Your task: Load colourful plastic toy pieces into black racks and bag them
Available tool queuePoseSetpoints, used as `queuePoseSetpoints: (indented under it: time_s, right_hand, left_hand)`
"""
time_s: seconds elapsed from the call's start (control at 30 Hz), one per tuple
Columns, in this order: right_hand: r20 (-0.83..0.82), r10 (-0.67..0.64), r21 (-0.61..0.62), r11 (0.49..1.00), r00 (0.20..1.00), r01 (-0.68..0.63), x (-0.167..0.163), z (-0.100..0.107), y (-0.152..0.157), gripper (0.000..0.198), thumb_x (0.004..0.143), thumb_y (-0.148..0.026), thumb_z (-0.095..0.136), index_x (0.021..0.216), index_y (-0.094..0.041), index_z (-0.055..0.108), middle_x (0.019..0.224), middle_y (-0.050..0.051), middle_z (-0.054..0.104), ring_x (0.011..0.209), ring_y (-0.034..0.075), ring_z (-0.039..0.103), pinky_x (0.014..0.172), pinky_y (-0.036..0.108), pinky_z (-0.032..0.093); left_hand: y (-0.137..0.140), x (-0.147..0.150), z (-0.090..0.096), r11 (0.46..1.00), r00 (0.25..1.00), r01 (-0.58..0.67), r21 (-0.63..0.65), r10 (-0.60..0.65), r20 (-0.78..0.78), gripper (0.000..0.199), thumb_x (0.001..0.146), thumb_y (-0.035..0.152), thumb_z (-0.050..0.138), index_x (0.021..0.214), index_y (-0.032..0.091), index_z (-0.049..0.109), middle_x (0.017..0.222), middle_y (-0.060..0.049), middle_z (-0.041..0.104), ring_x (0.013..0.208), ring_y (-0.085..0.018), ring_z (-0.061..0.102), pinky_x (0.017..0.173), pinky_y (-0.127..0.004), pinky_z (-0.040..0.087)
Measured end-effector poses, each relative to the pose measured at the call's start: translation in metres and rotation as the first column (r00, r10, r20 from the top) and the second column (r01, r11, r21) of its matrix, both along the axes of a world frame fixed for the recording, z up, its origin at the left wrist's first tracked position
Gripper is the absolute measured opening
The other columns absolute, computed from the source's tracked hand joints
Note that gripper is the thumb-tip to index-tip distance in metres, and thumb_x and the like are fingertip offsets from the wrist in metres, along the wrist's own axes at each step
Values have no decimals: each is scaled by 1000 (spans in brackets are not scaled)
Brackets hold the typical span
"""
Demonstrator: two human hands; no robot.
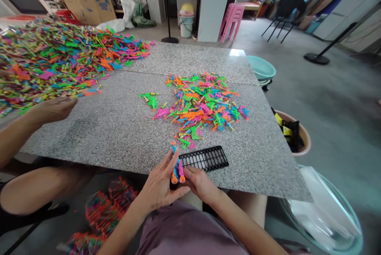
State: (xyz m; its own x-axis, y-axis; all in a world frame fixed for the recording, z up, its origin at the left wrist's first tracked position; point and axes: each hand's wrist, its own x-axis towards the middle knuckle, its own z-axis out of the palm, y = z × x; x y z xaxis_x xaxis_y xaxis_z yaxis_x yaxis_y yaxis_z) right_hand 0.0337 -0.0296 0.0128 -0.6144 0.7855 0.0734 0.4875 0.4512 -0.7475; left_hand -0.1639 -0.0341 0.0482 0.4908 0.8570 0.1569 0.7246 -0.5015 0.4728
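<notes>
My left hand is closed around a few small plastic toy dart guns, blue and pink with orange suction-cup tips, at the table's front edge. My right hand meets it from the right, its fingers closed against the same toys; its fingertips are partly hidden. Just beyond my hands lies a black plastic grid tray, its near left corner covered by my fingers. A loose pile of green, pink, orange and blue toy dart guns spreads over the speckled tabletop past the tray.
A much bigger heap of toy parts covers the table's left end, where a co-worker's hand reaches in. Filled clear bags lie on the floor below. Basins and a tub with black and yellow packets stand along the right side.
</notes>
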Motion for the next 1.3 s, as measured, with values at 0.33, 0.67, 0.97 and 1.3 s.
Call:
queuePoseSetpoints:
  time_s: [0.33,0.67,0.97,1.3]
  right_hand:
    - [54,2,-102,995,999,3,-3,13,-2,4,92,-15,55,93,-18,57,87,3,58,75,15,55,66,24,39]
    - [196,-681,279,728,705,626,86,11,84,33,91,-16,55,123,-18,58,126,12,60,116,24,54,100,40,43]
    - [526,-683,360,719,508,594,124,23,134,38,93,-2,34,121,-12,58,113,16,65,102,24,62,84,31,46]
    - [-139,-420,-172,902,897,396,16,0,68,10,80,-17,62,90,-19,64,81,1,69,75,16,65,72,26,50]
  left_hand:
    - [-4,11,-3,999,996,-53,-13,54,74,105,86,59,62,158,21,-5,159,-19,29,143,-36,35,104,-47,48]
    - [-10,31,-23,915,918,-305,264,208,338,52,94,33,59,143,29,41,155,-12,37,136,-32,47,101,-47,52]
    - [4,17,-10,872,953,-275,406,192,234,41,88,32,67,125,19,56,156,-16,31,135,-35,46,104,-48,49]
    - [4,14,-1,901,981,-155,405,91,174,30,88,23,68,116,16,57,133,-15,57,126,-28,55,105,-42,50]
